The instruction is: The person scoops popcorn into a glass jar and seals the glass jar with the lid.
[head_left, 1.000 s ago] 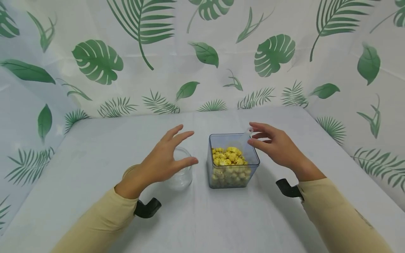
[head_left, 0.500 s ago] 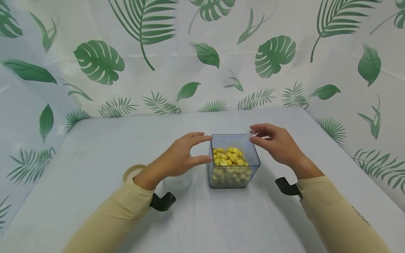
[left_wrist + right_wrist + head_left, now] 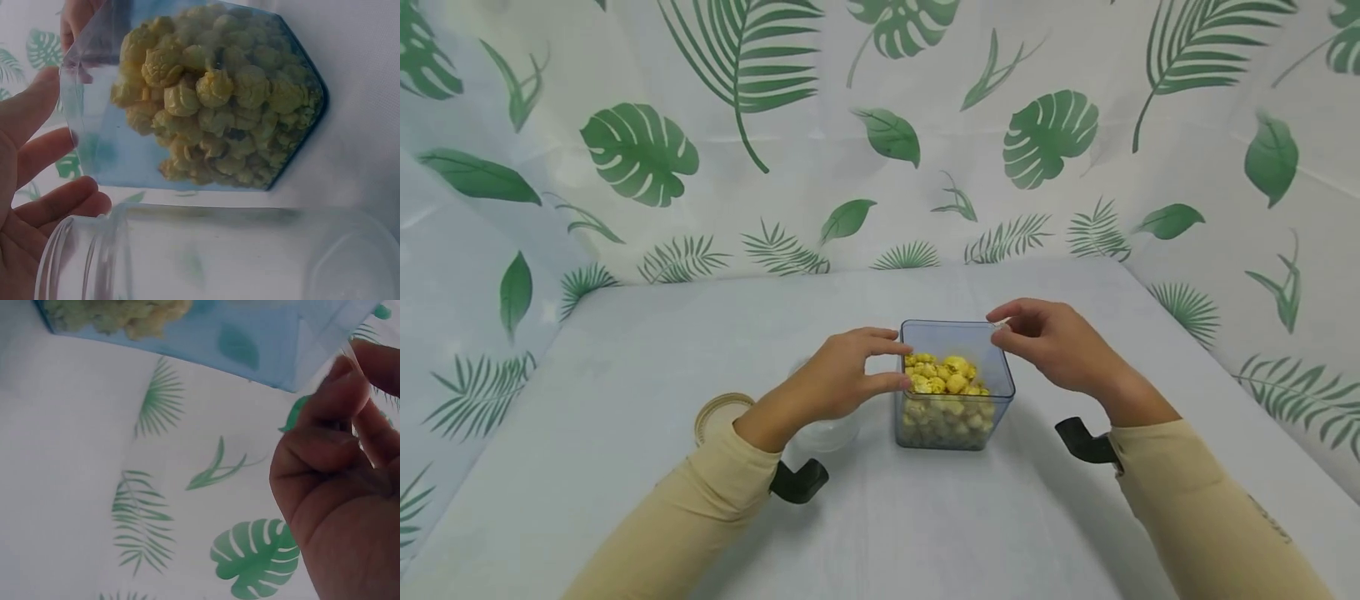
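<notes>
A clear bluish square container [image 3: 955, 425] of yellow popcorn [image 3: 951, 379] stands on the table. My right hand [image 3: 1052, 346] is at its back right corner, pinching the handle end of a small clear scoop [image 3: 999, 326]; the scoop's other end is hard to make out among the popcorn. At the left rim is my left hand [image 3: 835, 375], thumb and fingers spread and their tips right at the rim. Directly below that hand, partly hidden, stands a clear round jar [image 3: 250, 256], uncovered, with a threaded neck.
A round lid [image 3: 703, 421] with a gold rim lies at the left, partly behind my left forearm. A white cloth covers the table [image 3: 880, 533]. Leaf-printed white sheets [image 3: 955, 150] hang at the back and both sides.
My left hand has moved right from above the jar to the container's left rim. The right hand stays at the back right corner, and the scoop's handle end has sunk slightly.
</notes>
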The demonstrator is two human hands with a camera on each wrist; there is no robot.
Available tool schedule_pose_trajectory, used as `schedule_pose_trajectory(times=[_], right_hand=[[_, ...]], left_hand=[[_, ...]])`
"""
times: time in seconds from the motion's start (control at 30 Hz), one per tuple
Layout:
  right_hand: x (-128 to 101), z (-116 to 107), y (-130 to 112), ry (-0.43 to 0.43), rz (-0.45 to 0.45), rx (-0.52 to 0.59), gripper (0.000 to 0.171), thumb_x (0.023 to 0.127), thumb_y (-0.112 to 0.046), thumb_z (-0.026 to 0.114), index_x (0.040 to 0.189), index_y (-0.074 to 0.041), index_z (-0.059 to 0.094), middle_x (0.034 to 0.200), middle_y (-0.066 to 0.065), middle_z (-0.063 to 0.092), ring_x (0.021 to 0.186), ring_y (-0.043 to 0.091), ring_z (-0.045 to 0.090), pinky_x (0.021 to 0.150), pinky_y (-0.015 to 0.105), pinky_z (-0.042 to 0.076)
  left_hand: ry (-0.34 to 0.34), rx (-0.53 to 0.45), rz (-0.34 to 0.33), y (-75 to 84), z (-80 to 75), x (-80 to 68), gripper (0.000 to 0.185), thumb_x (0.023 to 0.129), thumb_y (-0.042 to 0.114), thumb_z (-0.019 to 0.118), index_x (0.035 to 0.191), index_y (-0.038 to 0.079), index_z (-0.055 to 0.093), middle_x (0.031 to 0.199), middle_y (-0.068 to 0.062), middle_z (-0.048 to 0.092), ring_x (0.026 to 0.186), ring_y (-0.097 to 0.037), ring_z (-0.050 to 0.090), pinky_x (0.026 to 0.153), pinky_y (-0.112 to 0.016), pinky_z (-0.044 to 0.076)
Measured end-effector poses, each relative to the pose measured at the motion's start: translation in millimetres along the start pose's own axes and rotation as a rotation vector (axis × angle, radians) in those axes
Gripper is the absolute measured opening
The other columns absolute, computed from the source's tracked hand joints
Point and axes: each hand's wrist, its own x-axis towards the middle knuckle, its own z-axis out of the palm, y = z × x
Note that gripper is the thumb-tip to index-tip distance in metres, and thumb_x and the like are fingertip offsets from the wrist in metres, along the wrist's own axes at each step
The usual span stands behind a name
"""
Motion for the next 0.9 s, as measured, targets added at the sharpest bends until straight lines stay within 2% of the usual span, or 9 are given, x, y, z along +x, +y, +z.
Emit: schedule_pose_trajectory(times=[0.13, 0.33, 0.53, 0.67, 0.9], right_hand=[[-1.1, -2.0, -4.6, -0.072, -0.021, -0.016, 0.033, 0.100, -0.025, 0.062, 0.124, -0.003, 0.068, 0.096, 0.007, 0.068, 0.085, 0.022, 0.058, 0.075, 0.037, 0.051], [-2.4, -0.5, -4.4, -0.115, -0.061, -0.014, 0.027, 0.099, -0.021, 0.063, 0.120, -0.004, 0.068, 0.089, 0.004, 0.065, 0.082, 0.020, 0.057, 0.071, 0.033, 0.051], [-2.4, 1.5, -4.4, -0.108, -0.069, -0.001, 0.026, 0.099, -0.020, 0.063, 0.119, -0.003, 0.067, 0.083, 0.003, 0.065, 0.078, 0.021, 0.057, 0.066, 0.032, 0.049], [-2.8, 1.9, -3.8, -0.096, -0.058, -0.002, 0.026, 0.099, -0.021, 0.064, 0.117, -0.003, 0.068, 0.080, 0.001, 0.063, 0.077, 0.020, 0.056, 0.065, 0.032, 0.048], [-4.4, 5.4, -1.8, -0.048, -0.025, 0.048, 0.030, 0.099, -0.022, 0.066, 0.119, 0.000, 0.066, 0.077, 0.004, 0.061, 0.076, 0.021, 0.055, 0.062, 0.031, 0.045]], left_hand=[[0.005, -0.009, -0.016, 0.2, 1.1, 0.2, 0.046, 0.093, 0.032, 0.073, 0.133, 0.010, 0.065, 0.147, -0.011, 0.051, 0.137, -0.027, 0.045, 0.110, -0.044, 0.040], [0.014, -0.019, -0.010, 2.7, 1.6, 1.7, 0.046, 0.090, 0.033, 0.076, 0.128, 0.008, 0.067, 0.137, -0.009, 0.059, 0.121, -0.027, 0.057, 0.098, -0.039, 0.049], [0.002, -0.025, -0.031, 5.0, 0.9, 3.6, 0.046, 0.088, 0.034, 0.078, 0.126, 0.009, 0.067, 0.138, -0.009, 0.058, 0.114, -0.027, 0.059, 0.095, -0.038, 0.050], [-0.005, -0.026, -0.044, 5.0, 0.4, 4.0, 0.047, 0.089, 0.035, 0.078, 0.127, 0.010, 0.067, 0.142, -0.010, 0.055, 0.116, -0.028, 0.059, 0.097, -0.040, 0.050], [-0.007, -0.065, -0.089, 7.3, 0.4, 2.6, 0.048, 0.088, 0.033, 0.079, 0.129, 0.012, 0.067, 0.147, -0.010, 0.052, 0.118, -0.029, 0.058, 0.098, -0.041, 0.050]])
